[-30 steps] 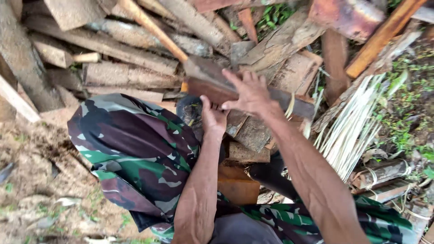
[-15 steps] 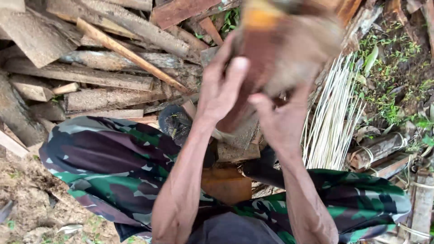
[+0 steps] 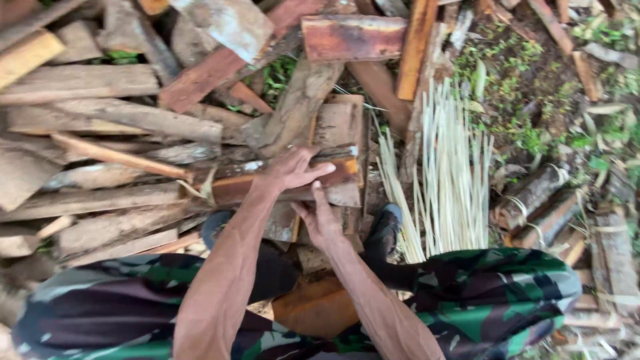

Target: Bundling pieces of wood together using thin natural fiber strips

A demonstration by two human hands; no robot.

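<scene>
A reddish-brown wooden slab (image 3: 267, 188) lies across the pile of old boards just in front of my knees. My left hand (image 3: 292, 171) rests on top of it, fingers curled over its far edge and thumb stretched to the right. My right hand (image 3: 321, 221) is just below, its fingers straight and pressed against the slab's near edge. Both forearms reach out over my legs in camouflage trousers (image 3: 507, 293).
Weathered planks (image 3: 100, 120) are heaped at the left and the back. A bundle of pale split strips (image 3: 448, 180) lies to the right, beside short logs (image 3: 533, 193) and weeds. My dark boots (image 3: 387, 230) stand near the pile. An orange-brown block (image 3: 313, 308) sits between my legs.
The wood that both hands held up close to the camera has come down and now lies on the pile, with both hands still on it.
</scene>
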